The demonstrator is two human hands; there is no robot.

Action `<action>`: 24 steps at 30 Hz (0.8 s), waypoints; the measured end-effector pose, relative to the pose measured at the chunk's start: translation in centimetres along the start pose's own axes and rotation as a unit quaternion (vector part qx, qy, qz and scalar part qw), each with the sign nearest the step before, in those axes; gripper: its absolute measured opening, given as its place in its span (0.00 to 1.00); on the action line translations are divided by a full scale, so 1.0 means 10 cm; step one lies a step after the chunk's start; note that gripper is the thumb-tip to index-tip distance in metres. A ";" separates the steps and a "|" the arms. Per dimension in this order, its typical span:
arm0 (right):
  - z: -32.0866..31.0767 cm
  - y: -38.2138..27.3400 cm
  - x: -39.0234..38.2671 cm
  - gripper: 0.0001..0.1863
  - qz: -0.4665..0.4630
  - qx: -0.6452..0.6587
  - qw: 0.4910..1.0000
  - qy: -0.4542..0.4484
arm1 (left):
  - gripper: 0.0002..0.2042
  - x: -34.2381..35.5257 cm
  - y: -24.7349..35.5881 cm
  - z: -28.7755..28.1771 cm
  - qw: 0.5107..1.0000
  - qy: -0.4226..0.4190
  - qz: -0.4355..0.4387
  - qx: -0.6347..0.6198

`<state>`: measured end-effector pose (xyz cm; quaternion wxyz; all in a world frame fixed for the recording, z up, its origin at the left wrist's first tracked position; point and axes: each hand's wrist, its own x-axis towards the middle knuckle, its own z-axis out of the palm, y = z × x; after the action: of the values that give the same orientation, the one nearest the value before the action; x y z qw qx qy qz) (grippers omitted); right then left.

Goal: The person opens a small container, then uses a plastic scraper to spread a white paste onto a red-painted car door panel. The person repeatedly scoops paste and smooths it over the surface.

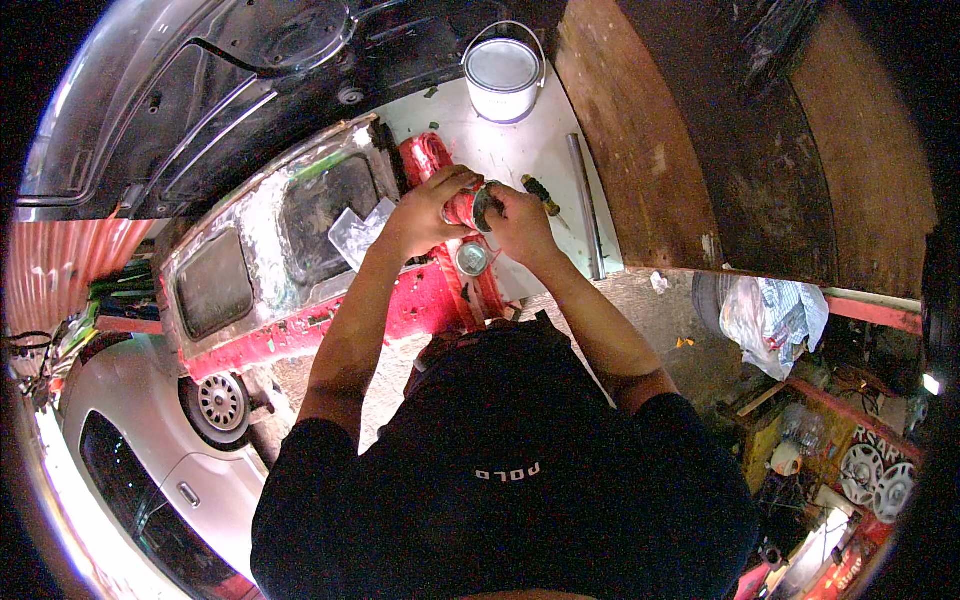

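Observation:
In front of me, my left hand [425, 215] is wrapped round a small red can [459, 211], which lies tilted toward my right hand [522, 228]. The right fingers are closed at the can's dark round end [485, 208]; whether that is a lid or the open mouth, I cannot tell. Just below the can sits a small round silver tin or lid [472, 259] on a red-painted surface. Beyond my left fingers is a red crumpled-looking piece [427, 154]. A screwdriver with a black and yellow handle [540, 194] lies right of my hands.
A white paint pail [502, 85] with a wire handle stands at the back of the white board [400, 115]. A long metal bar [586, 205] lies at its right. Left are a worn vehicle panel [270, 230] with a clear plastic container [355, 238] and a silver car [170, 420].

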<state>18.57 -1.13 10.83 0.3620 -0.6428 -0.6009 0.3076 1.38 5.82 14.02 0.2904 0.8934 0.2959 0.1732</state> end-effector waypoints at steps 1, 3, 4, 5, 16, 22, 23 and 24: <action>0.01 0.01 0.01 0.09 0.008 0.007 1.000 -0.007 | 0.34 0.00 0.01 0.00 1.000 0.002 -0.001 -0.003; 0.03 0.03 0.01 0.09 0.006 0.025 1.000 -0.009 | 0.35 0.00 0.02 0.00 1.000 0.009 0.002 -0.004; 0.04 0.03 0.01 0.09 -0.005 0.036 0.999 -0.004 | 0.35 -0.01 0.01 0.01 1.000 0.015 0.005 -0.002; 0.05 0.05 0.01 0.10 -0.017 0.048 0.999 0.001 | 0.35 -0.01 0.01 0.01 1.000 0.020 0.009 0.001; 0.01 0.13 0.05 0.09 0.106 0.260 0.957 -0.076 | 0.35 -0.04 -0.05 0.07 0.999 0.036 -0.009 -0.017; -0.06 0.12 0.00 0.09 0.182 0.422 0.886 -0.068 | 0.36 -0.02 -0.03 0.09 0.999 0.040 -0.016 -0.030; -0.06 0.14 -0.01 0.09 0.184 0.440 0.877 -0.064 | 0.36 -0.02 -0.03 0.10 0.999 0.038 -0.021 -0.029; -0.06 0.20 -0.01 0.10 0.185 0.444 0.874 -0.072 | 0.36 -0.02 -0.02 0.10 0.999 0.039 -0.022 -0.026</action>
<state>20.16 -1.36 9.53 0.5019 -0.4896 -0.2955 0.6490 1.59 5.40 13.03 0.3053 0.8713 0.3224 0.2090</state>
